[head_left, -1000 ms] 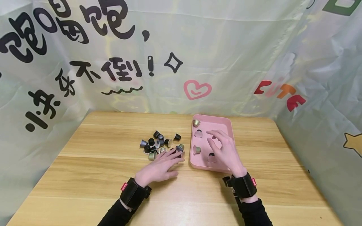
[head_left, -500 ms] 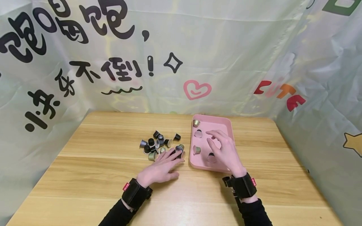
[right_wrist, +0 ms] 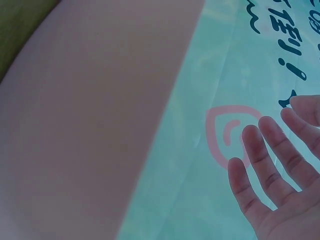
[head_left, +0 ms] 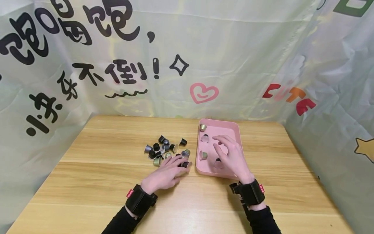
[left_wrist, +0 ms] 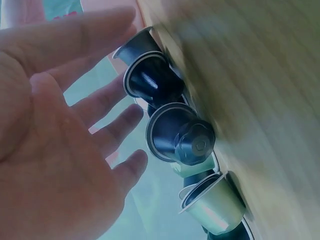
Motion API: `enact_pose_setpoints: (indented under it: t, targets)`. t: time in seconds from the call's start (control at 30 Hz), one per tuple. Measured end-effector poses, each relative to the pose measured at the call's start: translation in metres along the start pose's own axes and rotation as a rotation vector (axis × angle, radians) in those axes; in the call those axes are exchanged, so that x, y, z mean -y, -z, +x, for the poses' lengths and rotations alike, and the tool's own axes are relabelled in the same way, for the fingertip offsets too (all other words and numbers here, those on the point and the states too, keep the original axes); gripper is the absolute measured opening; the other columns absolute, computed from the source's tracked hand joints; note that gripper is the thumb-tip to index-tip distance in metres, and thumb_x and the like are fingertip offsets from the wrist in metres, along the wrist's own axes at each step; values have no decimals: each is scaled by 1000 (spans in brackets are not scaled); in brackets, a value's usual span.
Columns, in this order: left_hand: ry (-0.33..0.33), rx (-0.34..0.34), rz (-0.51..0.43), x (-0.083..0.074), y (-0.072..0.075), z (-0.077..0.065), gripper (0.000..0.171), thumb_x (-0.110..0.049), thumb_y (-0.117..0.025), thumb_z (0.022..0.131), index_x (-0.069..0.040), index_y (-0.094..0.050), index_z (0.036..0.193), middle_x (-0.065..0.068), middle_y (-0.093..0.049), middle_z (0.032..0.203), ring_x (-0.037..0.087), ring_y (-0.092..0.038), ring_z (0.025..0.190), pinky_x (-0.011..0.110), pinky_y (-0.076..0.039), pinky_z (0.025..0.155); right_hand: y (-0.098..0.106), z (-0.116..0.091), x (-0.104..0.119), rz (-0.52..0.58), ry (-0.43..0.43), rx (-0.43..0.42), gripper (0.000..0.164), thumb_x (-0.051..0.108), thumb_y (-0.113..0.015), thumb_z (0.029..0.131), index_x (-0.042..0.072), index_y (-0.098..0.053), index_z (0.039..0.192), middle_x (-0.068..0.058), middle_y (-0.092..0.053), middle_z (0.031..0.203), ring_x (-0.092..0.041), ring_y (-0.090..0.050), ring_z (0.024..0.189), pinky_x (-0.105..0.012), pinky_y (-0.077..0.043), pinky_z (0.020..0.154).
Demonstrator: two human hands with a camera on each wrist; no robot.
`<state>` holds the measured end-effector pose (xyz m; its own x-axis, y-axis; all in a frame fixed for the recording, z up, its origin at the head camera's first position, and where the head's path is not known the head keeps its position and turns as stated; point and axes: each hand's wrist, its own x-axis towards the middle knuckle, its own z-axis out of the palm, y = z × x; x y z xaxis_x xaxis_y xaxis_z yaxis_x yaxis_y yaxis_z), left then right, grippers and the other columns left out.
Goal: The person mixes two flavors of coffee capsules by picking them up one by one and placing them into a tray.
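Observation:
My left hand point(head_left: 163, 174) reaches over the near right side of a heap of coffee capsules point(head_left: 163, 148). Its thumb and index fingertips are right at a dark capsule point(head_left: 185, 164). In the left wrist view the fingers of this hand point(left_wrist: 65, 125) are long and loosely spread beside several capsules, among them a dark one point(left_wrist: 177, 132) and a pale green one point(left_wrist: 215, 202). Over the pink tray point(head_left: 214, 123) hovers my right hand point(head_left: 233, 156), fingers loosely bent, holding nothing. The right wrist view shows that hand's spread fingers point(right_wrist: 270, 175).
Inside the tray lie several capsules, including a gold one point(head_left: 203, 127), a green one point(head_left: 203, 155) and a black one point(head_left: 218, 163). The wooden table point(head_left: 117, 195) ends at a printed cloth point(head_left: 239, 58) behind and at the sides.
The left thumb has drawn in under the hand, and the dark capsule at its fingertips has shifted slightly toward the near side and turned. My right hand has stayed almost still over the tray.

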<state>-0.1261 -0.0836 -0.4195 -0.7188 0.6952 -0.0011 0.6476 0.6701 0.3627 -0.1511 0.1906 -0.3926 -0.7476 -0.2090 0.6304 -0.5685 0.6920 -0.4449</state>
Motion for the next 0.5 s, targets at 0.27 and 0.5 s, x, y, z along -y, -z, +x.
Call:
enact_pose_setpoints:
  t: [0.27,0.5]
  targets:
    - [-21,-82,7,-1,1,0,39,5,-69,84,-22,-74,112,6,-60,139,31,-47,139,66,-24,121,0,0,0,-1,-6,1,26,5,-70,91,5,-72,117,-11,-72,109,-20,-64,92,-34,-52,77]
    - [-31,-88,15,-4,2,-1,33,3,-70,84,-23,-73,104,1,-64,127,28,-51,132,62,-25,123,0,-1,0,-3,-6,1,26,6,-70,91,6,-72,117,-11,-72,110,-20,-64,92,-34,-52,76]
